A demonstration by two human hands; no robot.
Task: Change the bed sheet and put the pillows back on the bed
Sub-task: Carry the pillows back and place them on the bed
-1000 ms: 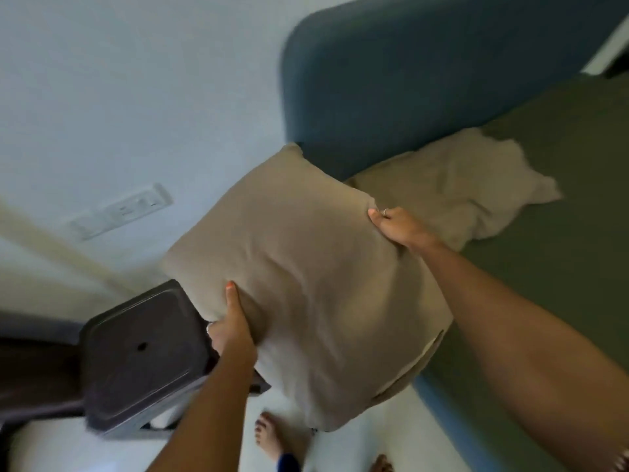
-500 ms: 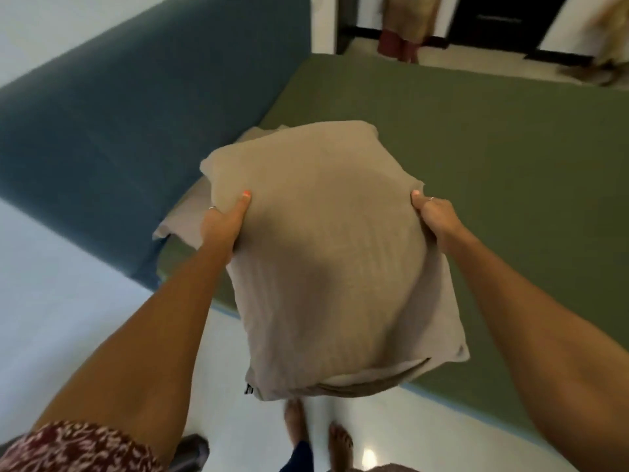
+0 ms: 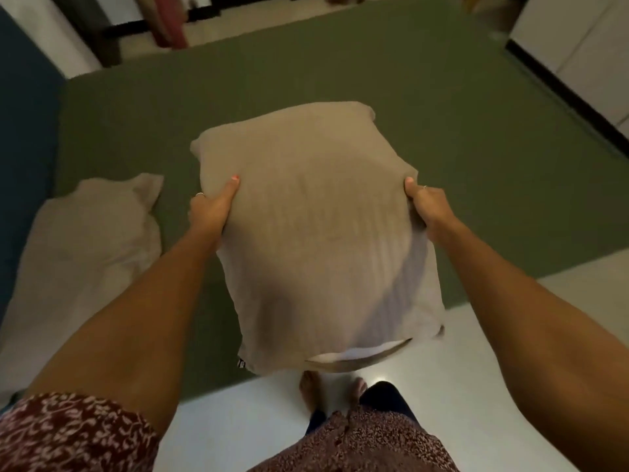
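Clearly the pillow-returning step is under way: the olive-green sheet (image 3: 391, 107) is already lying flat across the bed, and a second pillow is coming in. Starting at the left, the blue headboard (image 3: 23, 148) is running along the edge of the view, and a tan pillow (image 3: 92, 240) is already lying on the sheet beside it, out to the left of the left hand (image 3: 209, 212). That hand is gripping the left edge of the carried tan pillow (image 3: 306, 233), thumb lying on top and fingers hidden beneath. The pillow is hanging between the two hands, lifted above the sheet, its open end with the white insert showing sagging toward the person's feet. To its right, the right hand (image 3: 427, 211) is clutching the opposite edge in the same way. Next, I judge, the pillow needs swinging leftward and setting down just beside the first one against the headboard, then both hands letting go.
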